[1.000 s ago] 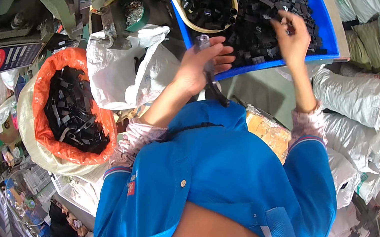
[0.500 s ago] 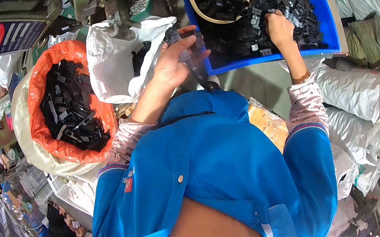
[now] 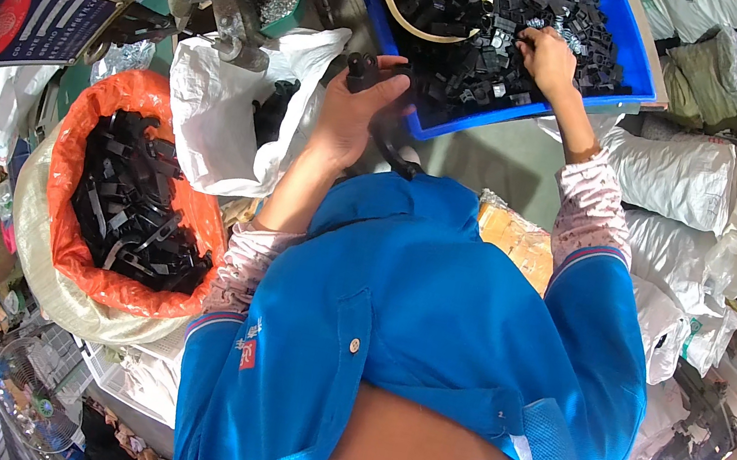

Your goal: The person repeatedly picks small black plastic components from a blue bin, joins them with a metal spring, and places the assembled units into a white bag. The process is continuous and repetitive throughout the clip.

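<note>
Just past the front of a blue cloth jacket (image 3: 436, 291), a long, dark, curved, plastic-looking part (image 3: 392, 151), rounded at the upper end, bent at the lower tip, blurred midway. Next, a smooth grey surface (image 3: 488, 167); beyond it, a shallow blue plastic tray (image 3: 476, 125) of small black and grey pieces (image 3: 503, 81), with a cream oval basin (image 3: 427, 35) across its left part. Leftward, a sack lined in orange plastic (image 3: 107, 286) and an open white sack (image 3: 200, 122). Farther off, a round green container (image 3: 284, 26) of metal bits; rightward, stuffed white sacks (image 3: 668, 179). In the left hand (image 3: 350, 113), gripped under the thumb, the curved part, lower tip near the jacket. Well apart from it, over the tray, the right hand (image 3: 551, 62), fingertips narrowed at the pieces; impossible to tell whether holding any.
</note>
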A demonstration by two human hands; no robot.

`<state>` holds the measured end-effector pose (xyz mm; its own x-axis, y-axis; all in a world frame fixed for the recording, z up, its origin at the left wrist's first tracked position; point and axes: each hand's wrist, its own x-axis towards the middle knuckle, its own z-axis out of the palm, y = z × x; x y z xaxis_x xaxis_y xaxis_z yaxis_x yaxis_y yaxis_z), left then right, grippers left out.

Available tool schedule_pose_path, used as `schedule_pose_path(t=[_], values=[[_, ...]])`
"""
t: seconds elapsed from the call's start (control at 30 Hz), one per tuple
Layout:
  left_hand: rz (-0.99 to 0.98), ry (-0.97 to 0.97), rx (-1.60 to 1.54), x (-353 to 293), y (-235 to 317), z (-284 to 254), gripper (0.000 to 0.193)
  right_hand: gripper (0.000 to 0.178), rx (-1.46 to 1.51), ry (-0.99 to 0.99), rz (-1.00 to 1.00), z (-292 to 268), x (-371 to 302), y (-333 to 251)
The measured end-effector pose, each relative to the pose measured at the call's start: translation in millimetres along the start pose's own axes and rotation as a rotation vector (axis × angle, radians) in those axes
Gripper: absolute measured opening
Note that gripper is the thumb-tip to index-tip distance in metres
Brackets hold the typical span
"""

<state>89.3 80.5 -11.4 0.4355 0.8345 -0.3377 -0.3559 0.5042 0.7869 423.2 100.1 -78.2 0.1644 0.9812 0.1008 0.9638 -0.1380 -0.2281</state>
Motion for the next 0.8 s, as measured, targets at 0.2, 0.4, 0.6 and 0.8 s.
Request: schedule_pose_path(t=[0.2,0.4,0.6,0.8], values=[[0.056,-0.098,0.073,5.4,0.0,-7.2,0.033,0.011,0.093,0.116,-0.052,-6.0,1.6,-6.7],[0.261,-0.041,0.414,6.3,-4.8,-7.1,0.027,0.01,1.385,-0.17,0.264,-53.9,-49.1,-73.2],[0.346,-0.096,0.54,-1.9,7.9,4.2,0.026,0.011,1.156,-0.19,-0.014,-86.9,-66.3,-150.6],[0.399,-0.038,0.607,-11.0,13.5,0.2,0.027,0.012,0.669,0.109,-0.577,-90.4,-62.5,-171.9]])
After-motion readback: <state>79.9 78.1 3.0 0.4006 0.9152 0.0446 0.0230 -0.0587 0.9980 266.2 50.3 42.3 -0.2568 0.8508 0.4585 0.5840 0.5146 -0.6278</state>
